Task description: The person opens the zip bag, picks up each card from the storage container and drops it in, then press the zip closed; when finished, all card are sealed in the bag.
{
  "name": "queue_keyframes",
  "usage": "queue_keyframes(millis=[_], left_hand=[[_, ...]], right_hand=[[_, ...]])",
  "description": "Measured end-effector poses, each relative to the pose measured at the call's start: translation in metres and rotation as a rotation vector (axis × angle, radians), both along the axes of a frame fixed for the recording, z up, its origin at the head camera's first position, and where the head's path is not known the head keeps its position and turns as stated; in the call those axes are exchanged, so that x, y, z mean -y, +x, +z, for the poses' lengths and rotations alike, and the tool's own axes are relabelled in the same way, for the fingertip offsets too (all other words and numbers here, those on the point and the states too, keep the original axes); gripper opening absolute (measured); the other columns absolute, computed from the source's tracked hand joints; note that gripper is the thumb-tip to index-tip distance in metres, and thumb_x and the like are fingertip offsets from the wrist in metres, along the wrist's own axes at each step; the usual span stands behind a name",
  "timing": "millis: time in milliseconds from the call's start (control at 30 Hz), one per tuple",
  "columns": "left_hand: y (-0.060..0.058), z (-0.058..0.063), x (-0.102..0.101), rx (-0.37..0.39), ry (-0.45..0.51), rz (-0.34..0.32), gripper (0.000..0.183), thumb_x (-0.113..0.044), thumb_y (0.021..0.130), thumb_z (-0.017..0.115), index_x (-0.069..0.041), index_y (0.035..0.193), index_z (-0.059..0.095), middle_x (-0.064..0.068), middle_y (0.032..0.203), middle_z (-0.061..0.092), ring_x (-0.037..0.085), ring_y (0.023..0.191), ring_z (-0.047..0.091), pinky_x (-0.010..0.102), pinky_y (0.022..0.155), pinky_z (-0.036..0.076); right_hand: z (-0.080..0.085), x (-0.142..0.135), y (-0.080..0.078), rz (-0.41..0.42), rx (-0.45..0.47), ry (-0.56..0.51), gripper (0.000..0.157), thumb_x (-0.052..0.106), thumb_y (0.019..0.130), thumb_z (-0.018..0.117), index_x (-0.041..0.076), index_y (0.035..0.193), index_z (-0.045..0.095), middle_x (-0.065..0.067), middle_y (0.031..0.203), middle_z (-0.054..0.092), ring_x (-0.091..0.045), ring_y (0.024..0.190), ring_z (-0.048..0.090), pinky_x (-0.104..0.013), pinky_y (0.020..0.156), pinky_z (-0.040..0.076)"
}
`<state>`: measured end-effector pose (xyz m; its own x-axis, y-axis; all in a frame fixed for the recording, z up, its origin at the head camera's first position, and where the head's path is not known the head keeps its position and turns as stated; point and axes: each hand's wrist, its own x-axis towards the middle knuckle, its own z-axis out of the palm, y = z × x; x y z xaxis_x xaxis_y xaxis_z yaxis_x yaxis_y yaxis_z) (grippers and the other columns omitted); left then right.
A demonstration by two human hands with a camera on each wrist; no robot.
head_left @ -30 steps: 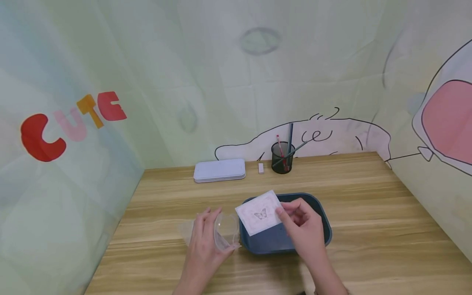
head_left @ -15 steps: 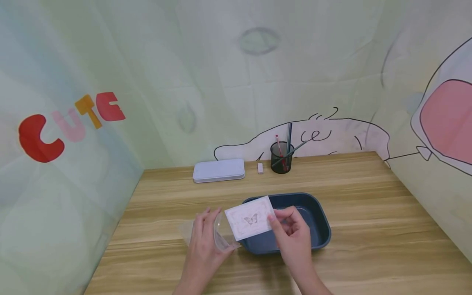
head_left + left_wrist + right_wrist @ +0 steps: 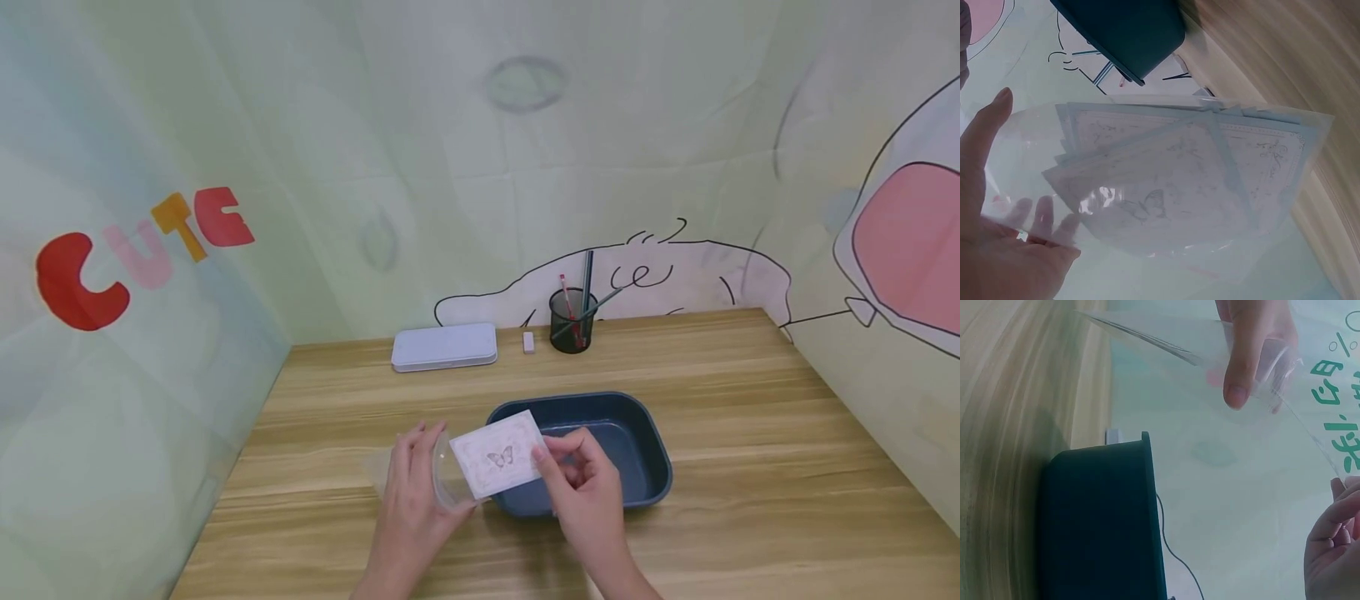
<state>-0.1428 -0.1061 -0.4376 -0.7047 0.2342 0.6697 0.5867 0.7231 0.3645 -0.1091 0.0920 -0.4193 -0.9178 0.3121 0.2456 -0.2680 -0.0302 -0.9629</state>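
Observation:
My left hand (image 3: 408,504) grips a clear plastic bag (image 3: 444,479) by its mouth, which gapes toward the right. Through the film (image 3: 1007,156) in the left wrist view, several pale bordered cards (image 3: 1260,156) lie stacked inside, a tilted butterfly card (image 3: 1154,194) among them. Between thumb and fingers, my right hand (image 3: 588,496) pinches the right edge of a white card (image 3: 495,458) with a butterfly on it. The card's left edge is at the bag's mouth; whether it is inside is hard to tell. The right wrist view shows my right hand (image 3: 1335,550) only partly.
A dark blue basin (image 3: 626,442) stands on the wooden table (image 3: 735,400), under and behind the right hand. Along the back are a pale pencil case (image 3: 445,346), a small eraser (image 3: 528,342) and a black mesh pen holder (image 3: 572,321) with pencils. Printed cloth surrounds the table.
My right hand has moved left and slightly down with the butterfly card, bringing it from over the basin to the bag's mouth. The left hand has barely moved.

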Motion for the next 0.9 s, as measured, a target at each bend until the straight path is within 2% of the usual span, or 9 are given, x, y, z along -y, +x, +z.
queue_keyframes(millis=[267, 400, 500, 733, 900], left_hand=[[0.0004, -0.0002, -0.0005, -0.022, -0.012, 0.010, 0.104, -0.020, 0.044, 0.095, -0.002, 0.134, 0.048, 0.014, 0.118, 0.048, 0.032, 0.123, 0.045, 0.045, 0.102, 0.044], [0.0005, 0.0002, -0.0011, -0.017, -0.001, 0.006, 0.106, -0.024, 0.043, 0.096, -0.003, 0.135, 0.047, 0.014, 0.120, 0.048, 0.031, 0.124, 0.045, 0.040, 0.108, 0.037], [0.0009, 0.0006, -0.0019, -0.018, -0.001, 0.006, 0.107, -0.026, 0.043, 0.096, -0.003, 0.136, 0.047, 0.013, 0.120, 0.048, 0.031, 0.124, 0.045, 0.040, 0.110, 0.035], [0.0011, 0.0016, -0.0037, -0.011, -0.011, 0.012, 0.107, -0.028, 0.044, 0.096, -0.004, 0.136, 0.047, 0.012, 0.120, 0.048, 0.030, 0.124, 0.045, 0.044, 0.106, 0.040], [0.0017, 0.0024, -0.0053, -0.012, -0.003, -0.009, 0.106, -0.027, 0.045, 0.095, -0.005, 0.137, 0.047, 0.011, 0.120, 0.049, 0.031, 0.124, 0.045, 0.045, 0.106, 0.039]], right_hand=[[-0.0020, 0.0032, 0.0011, 0.000, -0.036, 0.020, 0.013, 0.010, 0.085, 0.073, 0.007, 0.092, 0.062, -0.008, 0.087, 0.066, -0.013, 0.040, 0.041, -0.024, 0.028, 0.035], [-0.0024, 0.0040, 0.0005, 0.001, -0.051, 0.009, 0.012, 0.008, 0.085, 0.072, 0.007, 0.092, 0.062, -0.010, 0.085, 0.066, -0.013, 0.039, 0.040, -0.024, 0.028, 0.035], [-0.0037, 0.0049, -0.0003, 0.012, -0.041, 0.005, 0.013, 0.010, 0.085, 0.073, 0.007, 0.092, 0.062, -0.010, 0.086, 0.066, -0.013, 0.039, 0.041, -0.024, 0.028, 0.035], [-0.0058, 0.0062, -0.0011, 0.027, -0.007, 0.011, 0.013, 0.007, 0.084, 0.073, 0.008, 0.091, 0.063, -0.005, 0.089, 0.069, -0.013, 0.041, 0.042, -0.022, 0.029, 0.035], [0.0039, 0.0096, 0.0021, 0.050, 0.025, 0.041, 0.013, 0.003, 0.083, 0.073, 0.010, 0.088, 0.064, -0.003, 0.086, 0.068, -0.010, 0.042, 0.041, -0.018, 0.031, 0.032]])
